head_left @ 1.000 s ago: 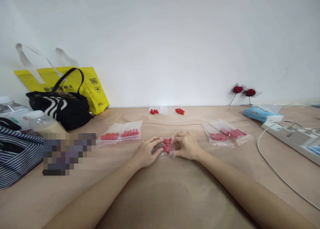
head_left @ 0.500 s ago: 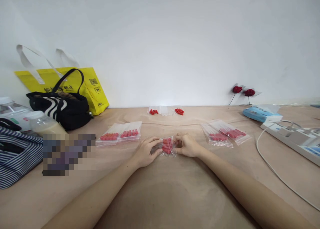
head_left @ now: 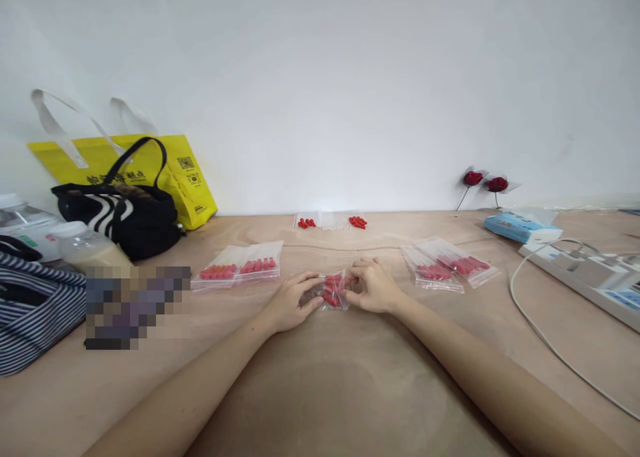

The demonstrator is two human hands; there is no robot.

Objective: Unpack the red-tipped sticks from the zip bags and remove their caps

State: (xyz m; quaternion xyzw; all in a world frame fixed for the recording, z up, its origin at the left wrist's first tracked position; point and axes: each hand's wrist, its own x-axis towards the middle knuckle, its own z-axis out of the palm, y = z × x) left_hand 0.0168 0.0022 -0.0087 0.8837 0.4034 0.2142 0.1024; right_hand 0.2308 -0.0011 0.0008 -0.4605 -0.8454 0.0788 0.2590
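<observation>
The small clear bag (head_left: 331, 290) of red pieces lies on the desk (head_left: 320, 390) straight ahead of the person, between the two hands. Its long axis runs across the view from left to right, with the red pieces bunched towards its right end. The left hand (head_left: 291, 302) has its fingers closed over the bag's left end, pressing it to the desk. The right hand (head_left: 373, 286) has its fingers curled shut, pinching the right end. Just beyond on the left lie two filled bags (head_left: 241, 268) side by side, and on the right another overlapping group of filled bags (head_left: 447, 266), both well apart from the hands. Further back near the wall sit two small heaps of loose red pieces (head_left: 359, 222). A yellow carrier bag (head_left: 193, 177) and a black striped handbag (head_left: 120, 218) stand at the far left, and a blue packet (head_left: 517, 227), a power strip (head_left: 593, 278) and its white cable (head_left: 537, 327) lie at the right.
</observation>
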